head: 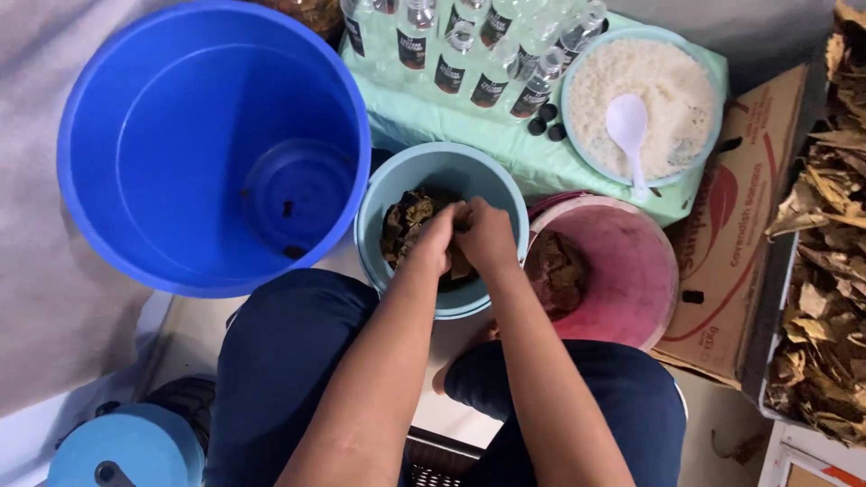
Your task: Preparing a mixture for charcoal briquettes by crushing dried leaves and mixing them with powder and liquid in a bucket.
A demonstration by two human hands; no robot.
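Hands first, from the head view: my left hand and right hand are pressed together inside the pale blue bowl, both sets of fingers curled shut on a clump of dark, wet-looking leaves. The clump sits in the middle of that bowl, between my knees, with more leaves lying loose against the bowl's left wall.

I judge the leaves soft and limp, light in the hand, probably slick, and easy to tear if I pull at one edge. The bunch is best taken from underneath and around, cupped in both palms, rather than pinched by a tip.

Just to the right, touching the blue bowl, stands a pink bowl with a darker lump at its left side. To the left is a large blue bucket, nearly bare inside. Beyond are small clear bottles, and a bowl of white grains with a white spoon. A cardboard box of dry leaves fills the right edge.
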